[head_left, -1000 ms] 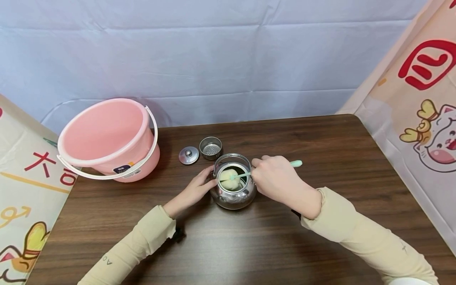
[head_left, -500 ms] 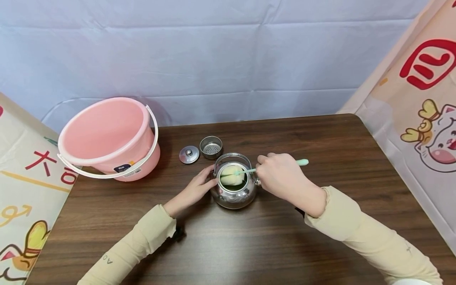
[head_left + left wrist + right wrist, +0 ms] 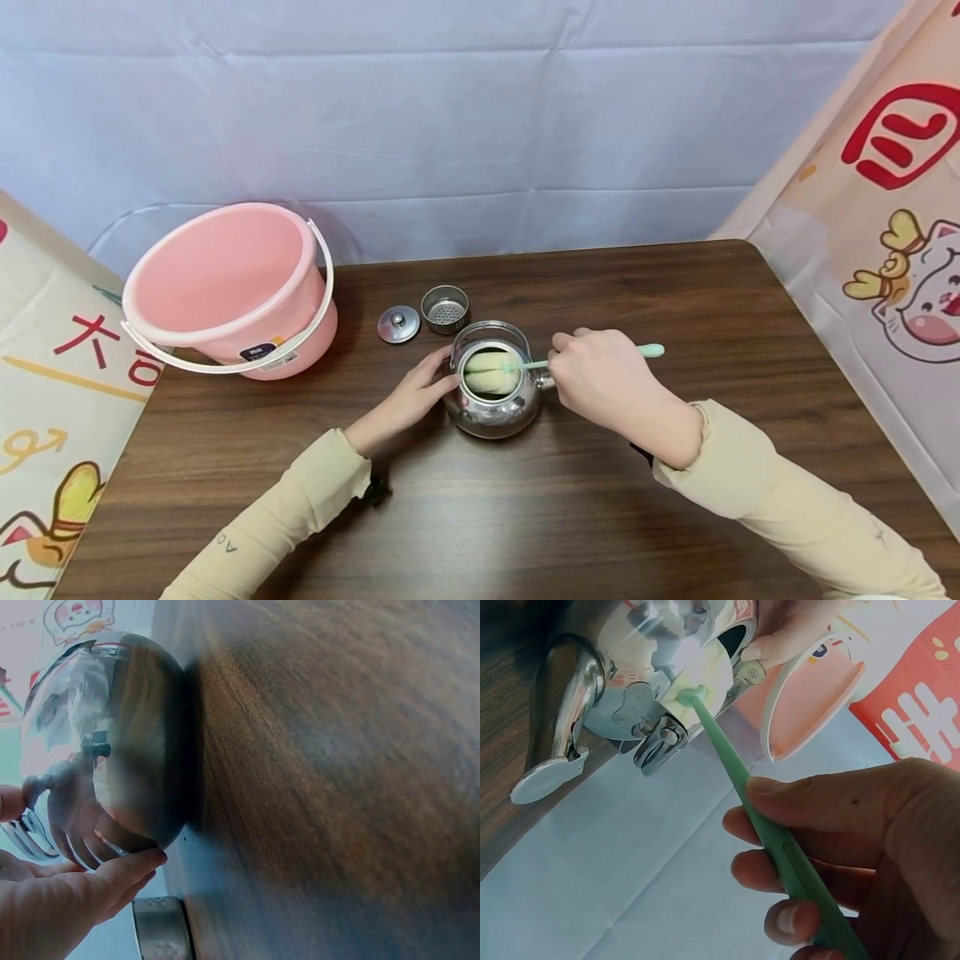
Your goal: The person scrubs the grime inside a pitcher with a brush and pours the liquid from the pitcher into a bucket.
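Note:
On the table stands a shiny steel kettle (image 3: 491, 425), its lid off and its bail handle upright. The left hand (image 3: 408, 400) grips its left side, thumb by the rim and fingers along the round body, as the left wrist view shows. The right hand (image 3: 611, 375) holds the pale green handle of a sponge brush (image 3: 739, 772), fingers curled round it. The brush's pale yellow sponge head (image 3: 491, 371) sits inside the kettle mouth, its handle slanting out to the right. In the right wrist view the spout (image 3: 566, 690) with its hinged flap shows; the kettle's inside is mostly hidden.
A round steel lid (image 3: 397, 325) and a perforated strainer basket (image 3: 445, 310) lie just behind the kettle on the brown wooden table (image 3: 675, 300). A large pink bucket (image 3: 225, 267) with a white handle stands at the back left. Cloth hangs behind and at both sides.
The right hand has drifted to the right, drawing the brush handle with it, and the sponge head has turned and shifted within the kettle mouth. The left hand and kettle have stayed put.

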{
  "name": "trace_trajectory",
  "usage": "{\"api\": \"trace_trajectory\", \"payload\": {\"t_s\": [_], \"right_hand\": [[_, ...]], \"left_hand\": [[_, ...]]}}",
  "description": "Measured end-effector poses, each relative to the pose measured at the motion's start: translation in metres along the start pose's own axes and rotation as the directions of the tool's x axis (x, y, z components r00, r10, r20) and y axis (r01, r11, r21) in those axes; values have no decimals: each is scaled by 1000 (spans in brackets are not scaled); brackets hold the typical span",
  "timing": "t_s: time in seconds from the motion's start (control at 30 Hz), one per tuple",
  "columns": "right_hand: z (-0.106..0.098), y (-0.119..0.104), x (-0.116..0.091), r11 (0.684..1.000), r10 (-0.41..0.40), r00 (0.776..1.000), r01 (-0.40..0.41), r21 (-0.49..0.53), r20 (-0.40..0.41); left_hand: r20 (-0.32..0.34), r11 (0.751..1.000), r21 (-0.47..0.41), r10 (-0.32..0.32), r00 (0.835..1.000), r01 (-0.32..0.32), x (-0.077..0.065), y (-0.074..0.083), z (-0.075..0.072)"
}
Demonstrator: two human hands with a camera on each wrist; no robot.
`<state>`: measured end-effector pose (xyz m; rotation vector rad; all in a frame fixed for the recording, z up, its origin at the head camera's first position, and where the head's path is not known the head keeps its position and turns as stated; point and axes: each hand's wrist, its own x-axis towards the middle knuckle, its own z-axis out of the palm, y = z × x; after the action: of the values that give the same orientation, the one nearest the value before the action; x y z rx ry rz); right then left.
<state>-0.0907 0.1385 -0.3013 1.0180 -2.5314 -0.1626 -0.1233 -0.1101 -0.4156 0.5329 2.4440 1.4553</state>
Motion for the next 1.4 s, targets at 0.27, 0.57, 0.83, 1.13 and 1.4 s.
{"api": "trace_trajectory", "payload": {"t_s": [0.27,0.57,0.83,1.13,1.4], "right_hand": [[-5,-2,-3,1000,1,1000,-1,-5,-1],[-3,-4,-3,1000,-15,1000,15,18,-16],[2,-6,-3,999,-15,999,17,41,-41],[1,-1,-9,999,6,998,-3,45,-69],[-3,2,-11,999,-15,992,20,40,-124]], "left_hand": [[14,1000,-12,-16,1000,16,-3,10,-2],[5,1000,-2,-8,1000,8,-1,0,-1],[9,1000,-12,-5,1000,5,0,-1,0],[-2,1000,0,-17,1000,17,0,-1,0],[2,1000,-7,3,1000,-3,1,-2,1]]}}
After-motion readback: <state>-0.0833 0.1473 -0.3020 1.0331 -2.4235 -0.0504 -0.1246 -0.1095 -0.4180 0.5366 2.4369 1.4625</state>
